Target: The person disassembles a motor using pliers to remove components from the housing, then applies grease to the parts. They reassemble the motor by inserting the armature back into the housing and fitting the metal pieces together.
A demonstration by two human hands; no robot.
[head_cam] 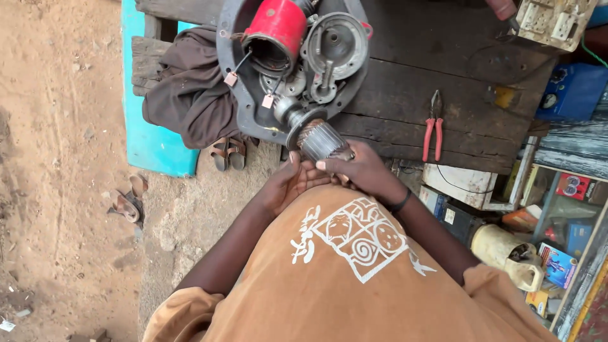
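Head view showed we gripped the motor armature (320, 136) with our right hand (361, 168), fingers clenched around its lower end; our left hand (288, 183) cupped beneath. Its long axis ran up-left from the fingertips toward the grey housing (231, 82).

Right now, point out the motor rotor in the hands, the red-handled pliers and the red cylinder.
motor rotor (318, 139), head view, on its ribbed metal core.
red-handled pliers (433, 130), head view, near the pivot, top of the handles.
red cylinder (277, 26), head view, on its red side wall.
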